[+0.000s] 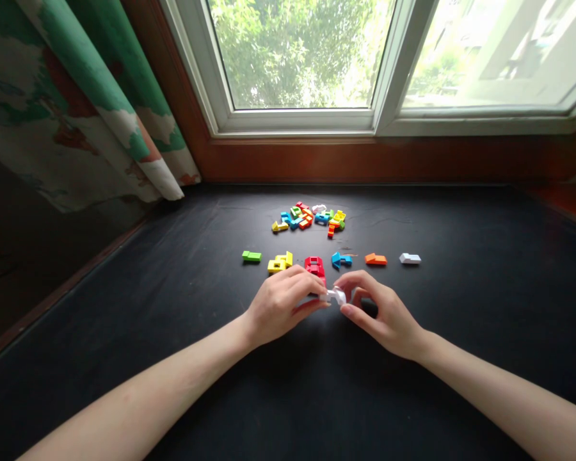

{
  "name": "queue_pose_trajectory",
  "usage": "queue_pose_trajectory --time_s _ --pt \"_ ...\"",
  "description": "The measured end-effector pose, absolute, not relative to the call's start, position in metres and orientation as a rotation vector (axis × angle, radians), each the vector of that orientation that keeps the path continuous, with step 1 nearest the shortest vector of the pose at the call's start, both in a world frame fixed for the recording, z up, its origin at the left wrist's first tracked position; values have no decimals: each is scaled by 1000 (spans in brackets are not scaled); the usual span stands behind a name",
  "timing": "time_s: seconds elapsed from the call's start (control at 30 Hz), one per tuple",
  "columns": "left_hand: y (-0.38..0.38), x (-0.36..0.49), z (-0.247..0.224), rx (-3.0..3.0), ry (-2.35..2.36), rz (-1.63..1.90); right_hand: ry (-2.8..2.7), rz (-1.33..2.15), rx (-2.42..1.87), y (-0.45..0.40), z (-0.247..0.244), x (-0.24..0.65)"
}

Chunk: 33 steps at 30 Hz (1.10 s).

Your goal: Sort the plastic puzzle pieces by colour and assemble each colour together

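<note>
**Two hands pinching a small white plastic building piece (336,296) above a black tabletop (465,320).**

The left hand (279,307) is closing its fingertips (317,305) on the piece from the left, while the right hand (381,315) is gripping it from the right between thumb (352,314) and forefinger (351,279), so that opposed fingertip pressure is steadying it. Whether the piece is touching the tabletop cannot be told. At 12 o'clock, a red piece (315,266) is standing just beyond the fingers, partly hidden. A row of green, yellow, blue, orange and white pieces (409,258) is spreading from 10 to 2 o'clock, a mixed pile (310,218) is lying farther out at 12, and a window (297,57) is rising behind.
</note>
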<state>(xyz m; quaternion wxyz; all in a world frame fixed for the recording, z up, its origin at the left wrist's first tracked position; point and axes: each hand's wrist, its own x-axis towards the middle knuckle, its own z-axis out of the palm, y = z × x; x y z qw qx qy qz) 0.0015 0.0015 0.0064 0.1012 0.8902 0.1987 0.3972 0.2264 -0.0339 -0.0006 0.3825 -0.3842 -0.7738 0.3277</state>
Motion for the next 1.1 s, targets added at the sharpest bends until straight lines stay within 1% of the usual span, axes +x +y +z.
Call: queue_pose_trajectory --time_s 0.57,0.87,1.1 --pt "2 1 5 2684 784 1040 -1936 778 -1054 -34 -5 224" --pt "3 1 4 2712 801 1011 -1937 756 -1058 -33 -7 223" --pt "2 1 5 2729 768 1041 -2025 622 -944 -34 -4 223"
